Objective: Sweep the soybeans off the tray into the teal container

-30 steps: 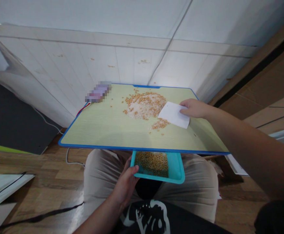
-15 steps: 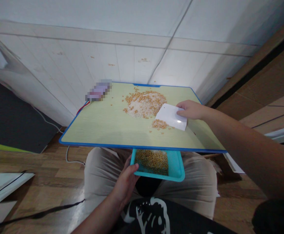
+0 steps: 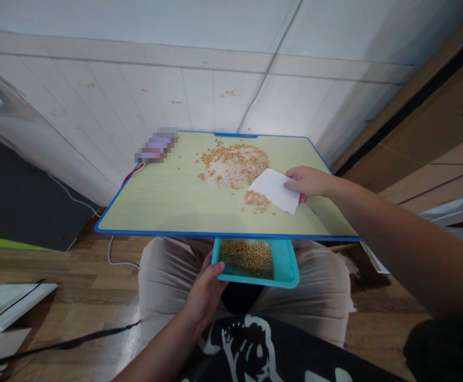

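My left hand (image 3: 209, 284) grips the left rim of a turquoise plastic tray (image 3: 286, 260), thumb on top, just below the table's front edge. Yellow soybeans (image 3: 251, 257) with some pale grains lie in the tray. My right hand (image 3: 308, 181) pinches a white card (image 3: 277, 190) by its right side, tilted over the tabletop. Against the card's lower left edge lies a small heap of beans and grains (image 3: 256, 199). Behind it spreads a larger pile of white grains, perhaps rice, mixed with soybeans (image 3: 235, 165).
The yellow-green tabletop (image 3: 155, 201) has a blue rim and stands against a white panelled wall (image 3: 159, 95). A blurred-out object (image 3: 157, 146) sits at its back left corner. Cardboard (image 3: 426, 127) stands at the right. My knees are under the table.
The white card has shifted and turned slightly, its glare gone, still beside the small heap. The whole view has moved a little; my left hand keeps hold of the tray.
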Demonstrator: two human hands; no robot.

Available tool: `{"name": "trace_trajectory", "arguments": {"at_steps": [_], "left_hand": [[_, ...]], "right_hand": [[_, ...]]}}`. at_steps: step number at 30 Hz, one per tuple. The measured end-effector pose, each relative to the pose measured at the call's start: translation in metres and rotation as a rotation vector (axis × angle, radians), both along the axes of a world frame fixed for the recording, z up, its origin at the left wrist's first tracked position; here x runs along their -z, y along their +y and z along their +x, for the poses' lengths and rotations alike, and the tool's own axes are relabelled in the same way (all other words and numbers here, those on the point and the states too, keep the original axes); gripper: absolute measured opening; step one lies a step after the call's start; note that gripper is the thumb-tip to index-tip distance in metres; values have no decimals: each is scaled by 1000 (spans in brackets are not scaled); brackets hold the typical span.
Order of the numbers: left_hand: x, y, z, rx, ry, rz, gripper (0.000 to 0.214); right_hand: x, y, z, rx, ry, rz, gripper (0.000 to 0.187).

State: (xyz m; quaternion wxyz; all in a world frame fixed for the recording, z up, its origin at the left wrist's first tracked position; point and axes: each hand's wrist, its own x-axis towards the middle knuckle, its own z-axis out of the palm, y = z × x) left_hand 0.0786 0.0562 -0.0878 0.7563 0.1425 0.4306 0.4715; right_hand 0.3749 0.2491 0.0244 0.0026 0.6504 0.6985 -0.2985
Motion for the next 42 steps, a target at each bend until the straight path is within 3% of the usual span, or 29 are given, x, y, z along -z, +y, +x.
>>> {"name": "trace_trajectory", "arguments": {"at_steps": [16, 23, 38, 42], "left_hand": [[-1, 0, 5, -12, -18, -22, 71], [1, -1, 6, -40, -22, -10, 70], [2, -1, 4, -59, -6, -15, 69], [1, -1, 3, -67, -1, -14, 69]], "right_hand": [[7, -19, 1, 124, 120, 7, 24], [5, -27, -6, 105, 180, 3, 19], [10, -29, -7, 138, 271, 4, 11], [6, -26, -1, 154, 276, 65, 12]]}}
